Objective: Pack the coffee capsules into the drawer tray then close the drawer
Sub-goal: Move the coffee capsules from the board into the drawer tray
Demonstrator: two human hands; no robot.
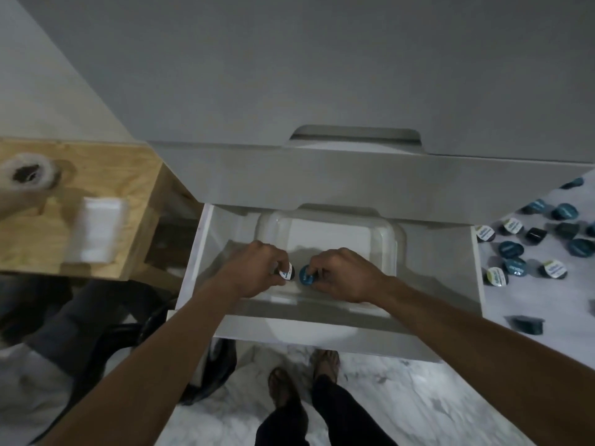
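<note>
- Here, both arms are stretched forward over the open drawer [206,252], with the hands held low inside the clear tray [386,239].
- A white-topped capsule [287,271] is pinched by the curled fingers of the left hand [257,268].
- A blue-topped capsule [306,274] is pinched by the right hand [344,275], just beside the first.
- More loose capsules [528,239] are scattered on the marble floor [418,397] to the right of the drawer.
- A wooden table [96,169] with a white block [96,230] is seen at left.
- The upper drawer front [322,175] overhangs the tray's far edge.
</note>
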